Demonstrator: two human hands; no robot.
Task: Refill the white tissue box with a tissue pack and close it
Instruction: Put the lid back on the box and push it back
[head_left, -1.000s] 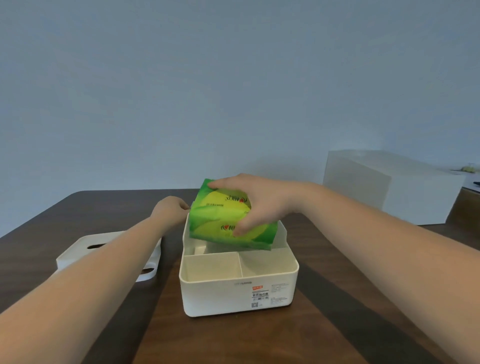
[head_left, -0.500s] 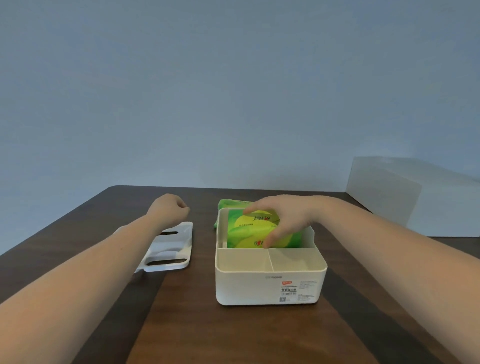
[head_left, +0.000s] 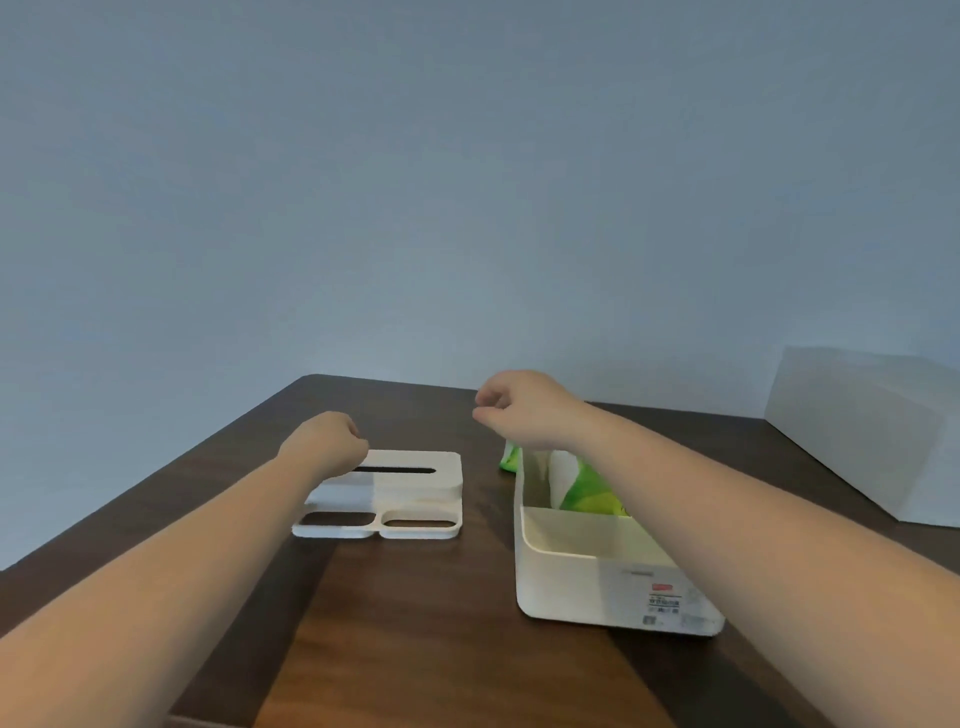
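Tissue pack sitting inside box; lid lying beside; left hand and right hand both hovering curled, gripping nothing.

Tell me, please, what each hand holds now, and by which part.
Nothing, as far as visible. The left hand and right hand are curled with no visible grip; the tissue pack sits in the box.
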